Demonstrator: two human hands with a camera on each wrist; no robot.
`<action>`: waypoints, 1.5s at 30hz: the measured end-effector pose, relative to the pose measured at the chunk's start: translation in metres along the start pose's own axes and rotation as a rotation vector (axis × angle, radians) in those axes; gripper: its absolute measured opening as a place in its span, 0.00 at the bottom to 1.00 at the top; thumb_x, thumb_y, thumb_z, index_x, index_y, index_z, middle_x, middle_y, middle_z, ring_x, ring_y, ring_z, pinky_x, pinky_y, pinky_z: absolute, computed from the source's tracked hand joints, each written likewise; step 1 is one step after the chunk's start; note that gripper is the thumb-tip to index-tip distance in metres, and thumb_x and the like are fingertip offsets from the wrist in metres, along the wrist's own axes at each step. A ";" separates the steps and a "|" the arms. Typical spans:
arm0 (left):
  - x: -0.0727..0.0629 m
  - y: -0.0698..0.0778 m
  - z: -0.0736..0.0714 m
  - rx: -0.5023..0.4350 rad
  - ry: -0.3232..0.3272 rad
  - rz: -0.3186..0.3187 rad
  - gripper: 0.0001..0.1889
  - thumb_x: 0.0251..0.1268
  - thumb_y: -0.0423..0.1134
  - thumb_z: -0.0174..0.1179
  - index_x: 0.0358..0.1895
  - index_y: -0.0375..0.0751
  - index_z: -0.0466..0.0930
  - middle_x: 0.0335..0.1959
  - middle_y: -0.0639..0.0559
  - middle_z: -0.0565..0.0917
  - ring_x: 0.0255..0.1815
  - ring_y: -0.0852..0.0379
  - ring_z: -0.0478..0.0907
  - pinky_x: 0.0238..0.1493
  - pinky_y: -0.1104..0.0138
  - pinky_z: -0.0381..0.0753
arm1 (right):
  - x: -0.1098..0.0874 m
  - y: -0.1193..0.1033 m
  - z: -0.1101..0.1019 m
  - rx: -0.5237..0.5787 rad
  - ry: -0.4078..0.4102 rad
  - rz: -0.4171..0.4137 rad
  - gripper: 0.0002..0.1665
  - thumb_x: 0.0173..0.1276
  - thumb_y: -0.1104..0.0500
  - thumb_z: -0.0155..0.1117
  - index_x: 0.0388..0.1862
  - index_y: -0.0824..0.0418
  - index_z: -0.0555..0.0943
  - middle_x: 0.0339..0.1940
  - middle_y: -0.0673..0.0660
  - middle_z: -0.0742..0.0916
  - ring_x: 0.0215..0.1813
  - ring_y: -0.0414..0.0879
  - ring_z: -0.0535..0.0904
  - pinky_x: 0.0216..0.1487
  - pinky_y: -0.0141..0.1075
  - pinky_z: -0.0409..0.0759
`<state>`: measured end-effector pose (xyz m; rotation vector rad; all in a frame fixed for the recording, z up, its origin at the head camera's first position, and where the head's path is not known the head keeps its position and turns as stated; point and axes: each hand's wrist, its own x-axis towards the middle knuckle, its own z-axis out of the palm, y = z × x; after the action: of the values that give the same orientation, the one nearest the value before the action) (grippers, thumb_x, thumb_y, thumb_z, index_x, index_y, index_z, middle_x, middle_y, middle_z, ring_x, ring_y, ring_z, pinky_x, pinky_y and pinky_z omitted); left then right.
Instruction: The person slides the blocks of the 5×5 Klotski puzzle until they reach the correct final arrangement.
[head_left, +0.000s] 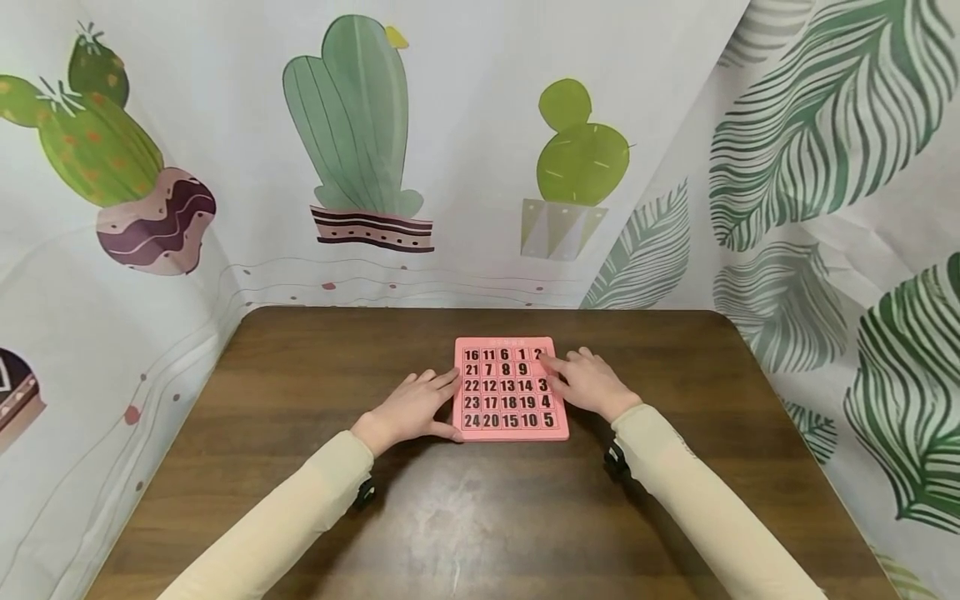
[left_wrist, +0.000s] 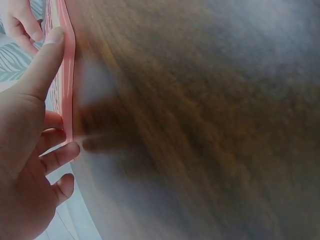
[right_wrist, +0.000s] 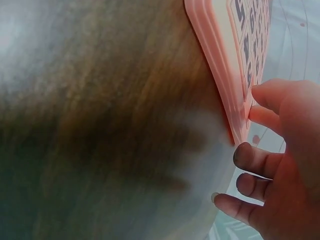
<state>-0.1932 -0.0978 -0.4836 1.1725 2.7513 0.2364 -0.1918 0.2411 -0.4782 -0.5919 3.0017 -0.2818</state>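
Spread, not clamped, the left hand (head_left: 412,407) and right hand (head_left: 592,383) touched the pink number board (head_left: 509,394) (far middle of the table (head_left: 450,517)) in the head view. Left wrist: the thumb (left_wrist: 50,52) lay against its rim. Right wrist: two fingertips (right_wrist: 260,93) touched its right side.

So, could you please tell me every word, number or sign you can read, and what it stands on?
On the pink number board, top row down:
"16 11 6 1 2"
"21 7 8 9"
"22 12 13 14 3"
"23 17 18 19 4"
"24 20 15 10 5"
The small letters along its top edge are too faint to read.
No other text can be read.
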 end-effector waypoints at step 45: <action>0.002 -0.001 0.000 -0.014 -0.024 -0.001 0.56 0.56 0.71 0.67 0.80 0.36 0.64 0.81 0.41 0.64 0.69 0.40 0.69 0.68 0.40 0.67 | -0.022 0.003 0.005 -0.005 0.031 -0.081 0.30 0.77 0.49 0.63 0.74 0.56 0.77 0.29 0.55 0.79 0.35 0.51 0.68 0.39 0.44 0.70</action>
<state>-0.1947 -0.0970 -0.4837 1.1626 2.7254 0.2399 -0.1720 0.2520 -0.4829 -0.7175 3.0136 -0.2907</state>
